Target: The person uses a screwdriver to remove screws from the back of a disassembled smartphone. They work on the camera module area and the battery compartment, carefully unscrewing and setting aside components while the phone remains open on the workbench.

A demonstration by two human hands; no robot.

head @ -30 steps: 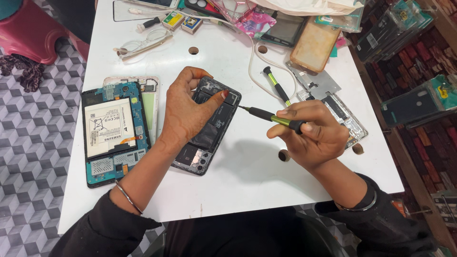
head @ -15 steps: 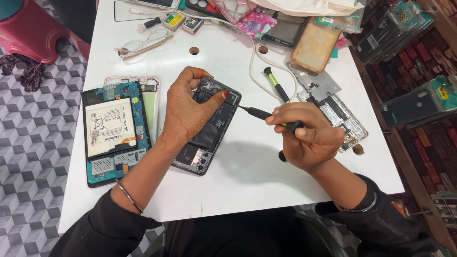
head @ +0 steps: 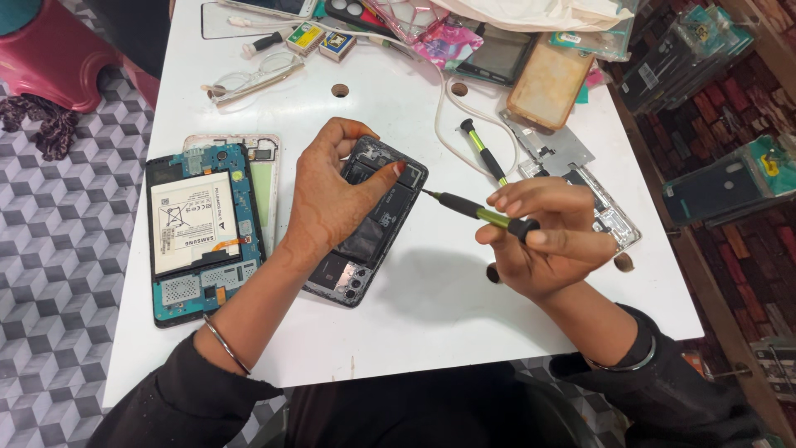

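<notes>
Pressing down on an opened smartphone with the left hand, the person keeps it flat on the white bench, thumb and fingertips spread over its upper end. The back cover is already off: the dark battery and the camera cluster at the near end lie bare. The right hand is closed around a green-and-black precision screwdriver, whose tip meets the phone's right upper edge, so the work on the internals looks underway, not finished. A stripped tablet lies just left of the phone, a second screwdriver and a metal frame to the right. Bare bench lies toward the near edge; the far side is crowded with a tan phone case and spectacles.
</notes>
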